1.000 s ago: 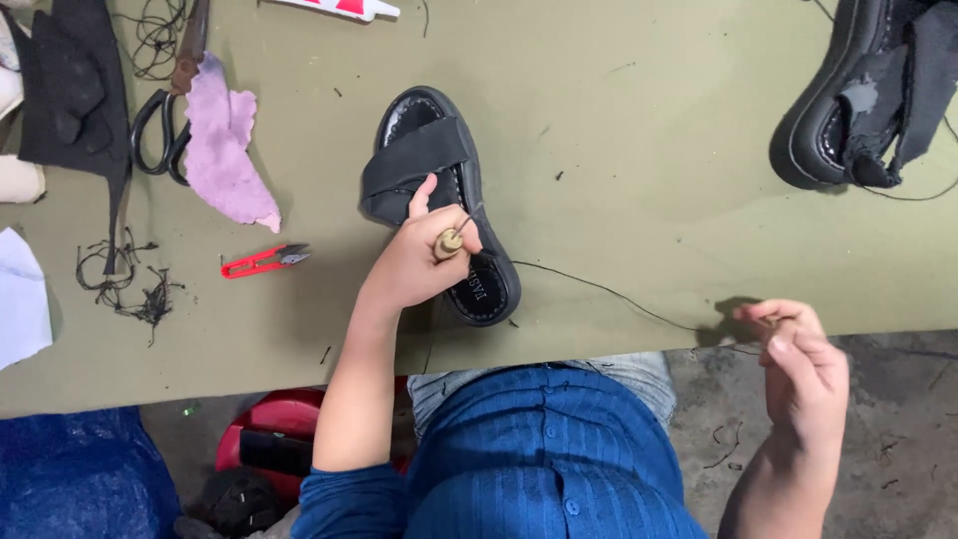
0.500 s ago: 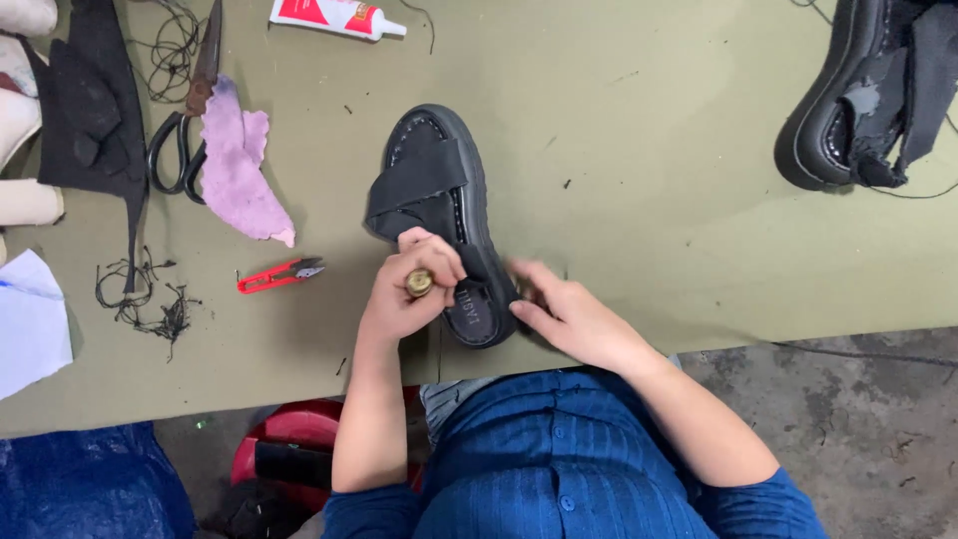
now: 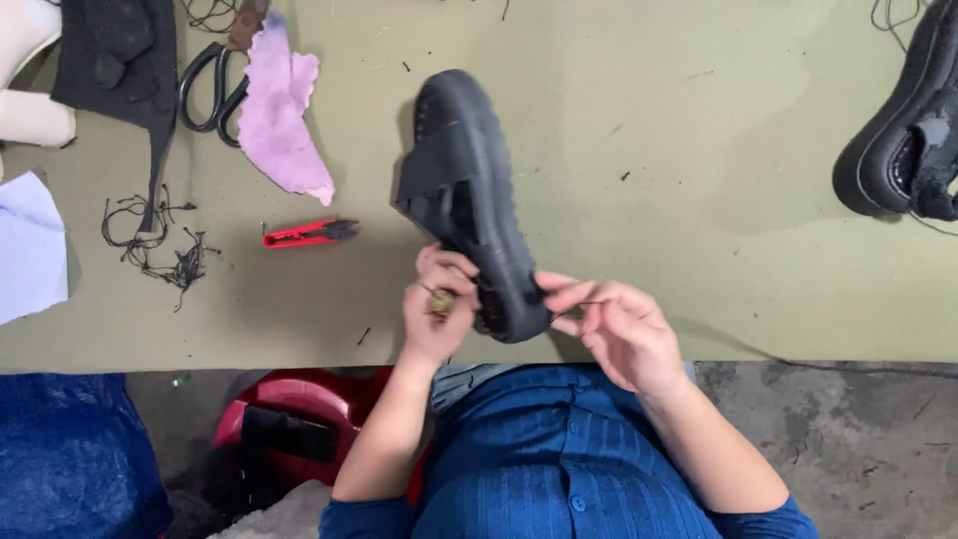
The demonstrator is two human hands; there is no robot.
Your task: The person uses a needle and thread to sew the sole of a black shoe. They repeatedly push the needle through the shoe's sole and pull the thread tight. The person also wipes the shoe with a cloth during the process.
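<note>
The wide olive-green table point(image 3: 649, 150) carries everything in view. Near its front edge stands the black chunky-soled sandal point(image 3: 469, 190), tipped up on its side so the thick sole faces right and the straps face left, probably to bring the heel end close to the person. A second black sandal point(image 3: 903, 130) lies well apart at the far right edge.

The left hand point(image 3: 437, 314) presses against the strap side of the sandal's near end, its grip closed on the shoe, with a small brass-coloured thimble-like piece point(image 3: 442, 299) on one finger, seemingly to push against the hard material. The right hand point(image 3: 619, 334) sits just beside the sole at the heel, thumb and forefinger pinched shut on what looks like a thin dark thread or needle point(image 3: 584, 304); it is too fine to tell which.

To the upper left lie a scrap of pale purple leather point(image 3: 279, 110), a dark fabric piece point(image 3: 115, 55) and black-handled scissors point(image 3: 210, 85), all touching or overlapping. Between them and the sandal lies a small red thread snipper point(image 3: 304, 234), kept within reach. A tangle of black thread offcuts point(image 3: 160, 250) lies further left.
</note>
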